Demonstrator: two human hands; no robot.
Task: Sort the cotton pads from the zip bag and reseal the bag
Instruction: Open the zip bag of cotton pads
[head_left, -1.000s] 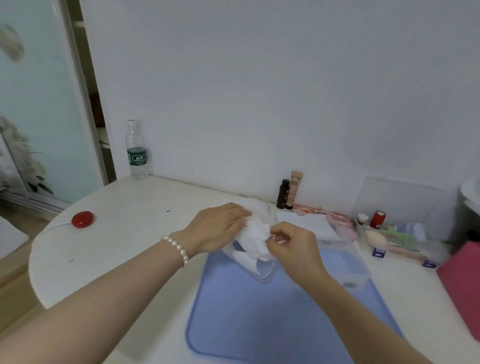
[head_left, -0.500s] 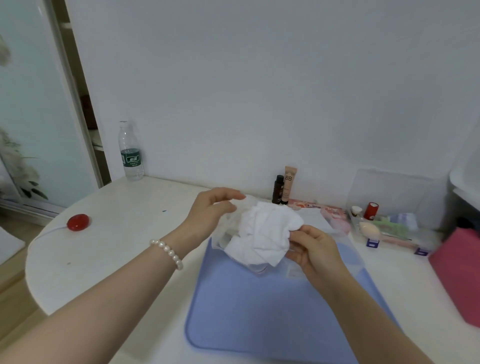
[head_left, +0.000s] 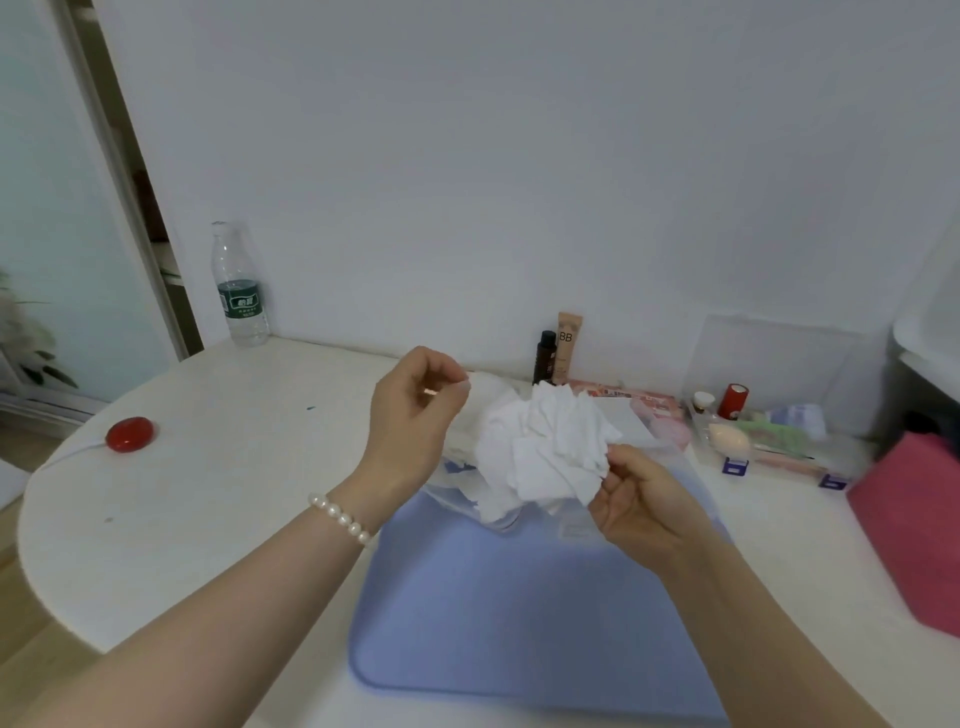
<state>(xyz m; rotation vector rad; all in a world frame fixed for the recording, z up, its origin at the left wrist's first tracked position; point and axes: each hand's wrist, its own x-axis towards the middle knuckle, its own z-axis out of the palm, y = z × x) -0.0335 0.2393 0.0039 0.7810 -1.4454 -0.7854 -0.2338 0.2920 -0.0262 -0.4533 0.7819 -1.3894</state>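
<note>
The mat lies on the desk, at its near edge. Above the mat's far end a bunch of cotton pads is held up, with the zip bag just under it. The left hand is left of the bunch, the right hand at its right side, pinching it. Far left of the mat sits a round button; behind that, by the wall, stands a bottle. Behind the mat two tubes stand against the wall. Right of the mat is a tray of small items.
</note>
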